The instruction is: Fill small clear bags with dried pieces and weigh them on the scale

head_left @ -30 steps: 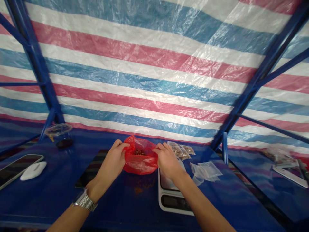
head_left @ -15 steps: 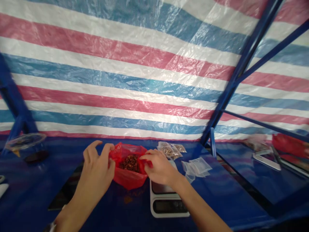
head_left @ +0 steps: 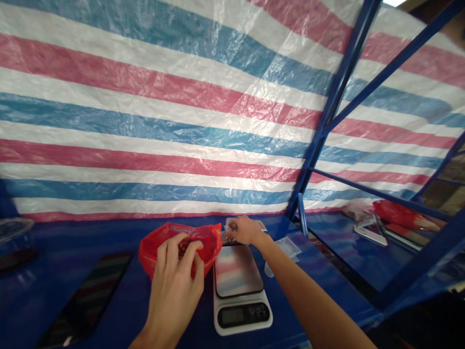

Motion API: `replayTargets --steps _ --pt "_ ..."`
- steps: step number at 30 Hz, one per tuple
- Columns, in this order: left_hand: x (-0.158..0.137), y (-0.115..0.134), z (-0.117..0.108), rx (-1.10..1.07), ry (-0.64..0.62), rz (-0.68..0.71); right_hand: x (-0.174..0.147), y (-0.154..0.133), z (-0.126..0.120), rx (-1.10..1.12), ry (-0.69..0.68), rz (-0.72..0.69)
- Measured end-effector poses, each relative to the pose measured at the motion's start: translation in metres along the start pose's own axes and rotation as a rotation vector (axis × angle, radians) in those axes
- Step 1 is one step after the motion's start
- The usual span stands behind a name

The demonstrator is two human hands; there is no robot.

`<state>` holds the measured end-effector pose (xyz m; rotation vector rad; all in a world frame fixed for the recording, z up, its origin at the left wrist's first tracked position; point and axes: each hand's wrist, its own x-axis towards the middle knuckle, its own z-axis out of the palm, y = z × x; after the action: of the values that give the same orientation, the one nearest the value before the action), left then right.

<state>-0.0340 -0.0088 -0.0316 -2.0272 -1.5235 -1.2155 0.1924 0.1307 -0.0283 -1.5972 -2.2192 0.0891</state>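
Observation:
My left hand point(head_left: 178, 276) is over the open mouth of a red plastic bag point(head_left: 147, 249), its fingers curved and apart. Dark reddish-brown dried bits point(head_left: 182, 247) show inside the bag between the fingers. Behind the kitchen scale, my right hand point(head_left: 244, 230) has its fingers closed on a small clear bag point(head_left: 228, 236) with bits in it; the fingertips partly cover it. The scale point(head_left: 240, 271) has a bare metal plate and a dark display at the front. Another filled clear bag point(head_left: 261, 226) lies just beyond my right hand.
Flat clear bags point(head_left: 288, 248) lie right of the scale. A black phone-like slab point(head_left: 90, 295) is at left, near a clear round tub point(head_left: 16, 242). Blue frame bars point(head_left: 316, 145) stand before a striped sheet point(head_left: 163, 121). At far right are a red bag point(head_left: 394, 213) and a white device point(head_left: 370, 233).
My right hand has left the red bag and moved to the small filled bags behind the scale. My left hand has moved over the red bag's mouth. The view has turned rightward.

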Motion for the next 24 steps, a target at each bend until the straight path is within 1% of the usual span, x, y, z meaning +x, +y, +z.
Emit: replayTargets --steps 3,5,6,8,9,10,12,13,15,17,20,24 --pt "0.001 0.005 0.002 -0.054 0.065 0.006 0.002 -0.002 -0.007 -0.021 0.004 0.049" --pt "0.002 0.007 0.002 -0.133 0.106 -0.038 -0.007 -0.007 -0.018 -0.025 0.068 0.078" --pt "0.003 0.009 0.001 -0.205 0.108 -0.075 -0.015 -0.011 -0.025 -0.014 0.122 0.083" --pt "0.005 0.013 0.000 -0.420 0.052 -0.178 -0.037 -0.026 -0.037 0.030 0.249 0.071" --pt "0.007 0.015 -0.001 -0.551 -0.001 -0.241 -0.051 -0.036 -0.041 0.131 0.355 0.014" --pt "0.008 0.018 -0.001 -0.687 -0.059 -0.310 -0.064 -0.047 -0.045 0.225 0.409 -0.069" --pt "0.012 0.025 -0.001 -0.937 -0.162 -0.444 -0.087 -0.067 -0.050 0.285 0.444 -0.212" --pt "0.013 0.027 -0.001 -1.043 -0.206 -0.496 -0.096 -0.075 -0.051 0.276 0.455 -0.255" --pt "0.016 0.030 0.000 -1.199 -0.286 -0.557 -0.108 -0.085 -0.050 0.251 0.435 -0.318" --pt "0.017 0.031 0.000 -1.269 -0.337 -0.582 -0.113 -0.089 -0.048 0.244 0.416 -0.338" --pt "0.018 0.028 -0.003 -1.273 -0.364 -0.619 -0.115 -0.089 -0.047 0.265 0.420 -0.323" --pt "0.019 0.026 -0.008 -1.283 -0.418 -0.679 -0.119 -0.095 -0.054 0.392 0.447 -0.248"
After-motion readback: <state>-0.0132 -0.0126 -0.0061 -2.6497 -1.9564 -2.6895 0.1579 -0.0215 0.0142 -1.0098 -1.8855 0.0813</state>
